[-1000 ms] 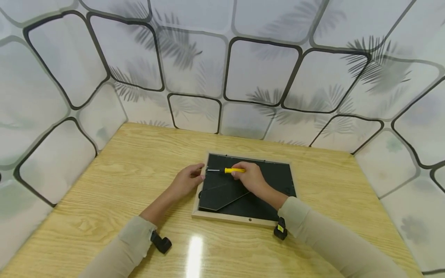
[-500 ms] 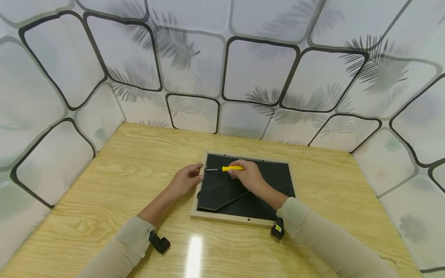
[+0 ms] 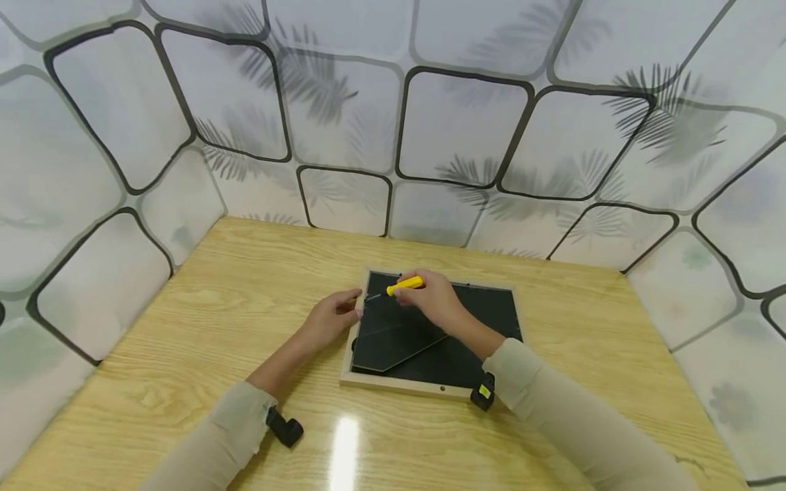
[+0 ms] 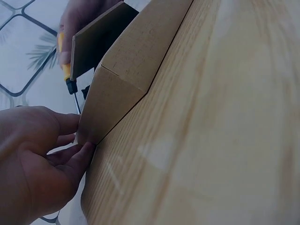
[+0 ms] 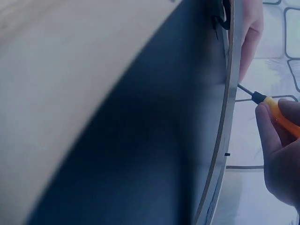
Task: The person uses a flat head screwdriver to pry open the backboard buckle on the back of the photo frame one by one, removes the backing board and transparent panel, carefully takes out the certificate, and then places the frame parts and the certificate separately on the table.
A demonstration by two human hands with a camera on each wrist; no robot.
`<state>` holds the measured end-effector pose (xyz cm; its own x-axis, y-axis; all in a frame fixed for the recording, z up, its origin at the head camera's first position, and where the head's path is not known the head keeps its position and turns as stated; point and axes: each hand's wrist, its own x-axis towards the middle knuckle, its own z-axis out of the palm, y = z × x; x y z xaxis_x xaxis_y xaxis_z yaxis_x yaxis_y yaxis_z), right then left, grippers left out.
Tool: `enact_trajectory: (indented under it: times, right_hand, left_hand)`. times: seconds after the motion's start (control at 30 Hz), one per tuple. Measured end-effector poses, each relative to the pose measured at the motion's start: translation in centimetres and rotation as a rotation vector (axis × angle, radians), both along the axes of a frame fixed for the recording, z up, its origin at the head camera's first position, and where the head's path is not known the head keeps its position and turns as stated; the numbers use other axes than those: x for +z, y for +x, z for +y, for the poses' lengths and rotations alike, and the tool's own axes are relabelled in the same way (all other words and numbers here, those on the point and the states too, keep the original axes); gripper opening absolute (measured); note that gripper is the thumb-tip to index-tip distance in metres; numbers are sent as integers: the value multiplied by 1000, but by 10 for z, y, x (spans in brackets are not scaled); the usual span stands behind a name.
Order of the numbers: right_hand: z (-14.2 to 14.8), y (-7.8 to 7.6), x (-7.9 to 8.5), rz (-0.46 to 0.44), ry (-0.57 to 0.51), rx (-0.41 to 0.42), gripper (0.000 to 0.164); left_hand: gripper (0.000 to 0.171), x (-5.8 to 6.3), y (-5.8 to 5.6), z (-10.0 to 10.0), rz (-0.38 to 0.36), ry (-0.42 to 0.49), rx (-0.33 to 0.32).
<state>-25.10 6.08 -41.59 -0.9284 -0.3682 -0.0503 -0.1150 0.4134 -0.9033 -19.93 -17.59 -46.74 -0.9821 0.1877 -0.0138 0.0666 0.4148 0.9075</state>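
A picture frame (image 3: 408,386) with a light wooden rim lies face down, its black backing board (image 3: 485,310) and hinged stand flap (image 3: 393,344) uppermost. My right hand (image 3: 434,300) grips a yellow-handled screwdriver (image 3: 406,284) above the board. Its thin shaft points left, with the tip close to the inner left edge of the rim. Fingers and thumb of my left hand (image 3: 328,320) touch the frame's outer left side, also seen at the wooden side (image 4: 112,89) in the left wrist view. The right wrist view shows the screwdriver (image 5: 259,97) beyond the raised edge of the flap.
The frame lies on a wood-grain table (image 3: 258,273). Patterned wall panels (image 3: 344,123) with line and leaf prints enclose its back and sides. Small black cameras (image 3: 285,429) are strapped at both wrists, the right one overlapping the frame's front rim.
The screwdriver has tilted from nearly level to a slant, its handle end swinging up and away from me. My right hand has shifted slightly with it; my left hand stays at the frame's edge.
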Motion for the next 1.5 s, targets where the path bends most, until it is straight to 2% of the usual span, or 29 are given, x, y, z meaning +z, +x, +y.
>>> enact_trajectory:
  times: [0.13, 0.3, 0.57, 0.93, 1.27, 1.5]
  right_hand:
    - [-4, -3, -1, -26, -74, 3, 34]
    - [-12, -6, -3, -18, -109, 0, 30]
    - [-25, -10, 1, 51, -73, -13, 25]
    - [-39, -10, 6, 205, 56, -8, 22]
    - [-50, -12, 4, 274, 67, -10, 23]
    - [-54, -11, 5, 304, 60, -15, 24]
  left_hand:
    - [52, 0, 0, 1, -11, 4, 2]
    - [53, -1, -1, 2, -16, -1, 8]
    - [52, 0, -2, 0, -11, -7, 10]
    - [52, 3, -1, 1, -3, -3, 12]
    - [52, 4, 0, 0, -20, -9, 24]
    - [52, 5, 0, 0, -19, -16, 8]
